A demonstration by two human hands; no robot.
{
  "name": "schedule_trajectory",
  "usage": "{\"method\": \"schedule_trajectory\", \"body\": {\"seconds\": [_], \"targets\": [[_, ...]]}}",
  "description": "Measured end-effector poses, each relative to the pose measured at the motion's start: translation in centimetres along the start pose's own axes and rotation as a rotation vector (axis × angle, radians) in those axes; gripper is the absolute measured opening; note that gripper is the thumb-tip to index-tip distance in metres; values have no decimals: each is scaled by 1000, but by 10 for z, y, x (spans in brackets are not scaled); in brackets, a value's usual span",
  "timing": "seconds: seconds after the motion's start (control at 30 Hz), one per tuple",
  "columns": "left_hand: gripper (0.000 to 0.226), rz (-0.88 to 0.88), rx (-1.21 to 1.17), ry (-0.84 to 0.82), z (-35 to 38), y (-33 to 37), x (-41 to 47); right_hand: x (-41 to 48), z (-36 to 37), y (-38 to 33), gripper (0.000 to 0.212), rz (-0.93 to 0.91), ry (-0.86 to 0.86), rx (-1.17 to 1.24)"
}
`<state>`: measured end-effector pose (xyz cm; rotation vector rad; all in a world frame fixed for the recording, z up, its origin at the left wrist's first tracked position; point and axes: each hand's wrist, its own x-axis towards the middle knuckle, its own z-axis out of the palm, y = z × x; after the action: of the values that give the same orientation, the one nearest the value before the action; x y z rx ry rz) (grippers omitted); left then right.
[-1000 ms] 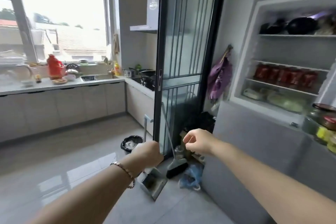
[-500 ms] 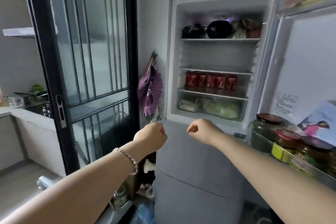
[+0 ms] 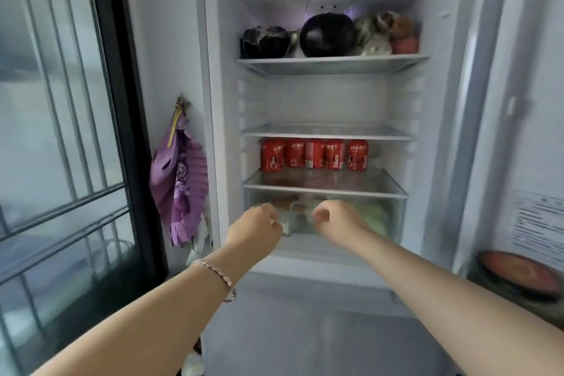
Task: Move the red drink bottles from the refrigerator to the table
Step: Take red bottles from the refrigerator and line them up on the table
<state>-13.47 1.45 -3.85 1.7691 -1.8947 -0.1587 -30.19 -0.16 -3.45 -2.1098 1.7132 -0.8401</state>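
Note:
The refrigerator (image 3: 210,101) stands open in front of me. Several red drink bottles (image 3: 314,154) stand in a row at the back of the lower glass shelf (image 3: 325,185). My left hand (image 3: 254,227) and my right hand (image 3: 335,223) are both stretched out in front of the clear drawer, below that shelf. The fingers of each hand are curled and neither holds anything. Neither hand touches the bottles, which stand higher and deeper in. The table is out of view.
The top shelf holds dark round vegetables (image 3: 328,35) and bagged food. A clear drawer (image 3: 381,217) with greens sits under the bottle shelf. The open fridge door (image 3: 525,131) with jars is at the right. A purple fan (image 3: 180,180) hangs on the wall, a black-framed glass door (image 3: 61,131) at the left.
My view has swung right from the kitchen and closed in on the open refrigerator. Both hands rose from below the fridge compartment to the front of the drawer.

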Motion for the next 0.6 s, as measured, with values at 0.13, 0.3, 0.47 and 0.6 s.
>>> {"method": "schedule_trajectory", "body": {"seconds": [0.13,0.3,0.47,0.6], "targets": [[28,-41,-48,72,19,-7,82,94,16,18,39,-41,51,89],[32,-99,-94,94,29,-16,181,232,39,25,57,-11,-20,147],[31,-146,-126,64,38,-37,223,321,87,14,78,29,-79,324],[18,-147,-117,116,38,-48,252,365,107,6,117,84,-32,472]]}}
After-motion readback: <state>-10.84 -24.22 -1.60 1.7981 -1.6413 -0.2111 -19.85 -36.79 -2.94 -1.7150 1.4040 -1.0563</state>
